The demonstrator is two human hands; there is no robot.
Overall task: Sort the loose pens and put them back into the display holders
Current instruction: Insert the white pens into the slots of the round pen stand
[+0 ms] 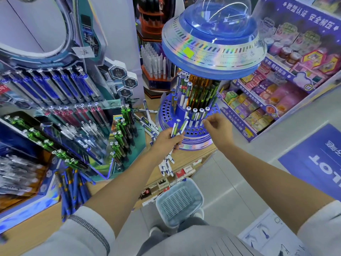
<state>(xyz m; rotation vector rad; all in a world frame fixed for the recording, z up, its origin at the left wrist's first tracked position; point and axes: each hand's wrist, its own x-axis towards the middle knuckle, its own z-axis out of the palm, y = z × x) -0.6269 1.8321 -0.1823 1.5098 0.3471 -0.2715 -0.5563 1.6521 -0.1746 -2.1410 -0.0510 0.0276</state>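
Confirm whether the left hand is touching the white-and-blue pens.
Touching. The head view shows the left hand with its fingers curled round a bundle of white-and-blue pens.

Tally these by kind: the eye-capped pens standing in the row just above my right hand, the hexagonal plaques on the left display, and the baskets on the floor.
Eye-capped pens: 4
Hexagonal plaques: 3
Plastic basket: 1
Total: 8

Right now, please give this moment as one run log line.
left hand: holds bundle of pens | right hand: at front row of round holder, grip unclear | loose pens: on counter beside holder
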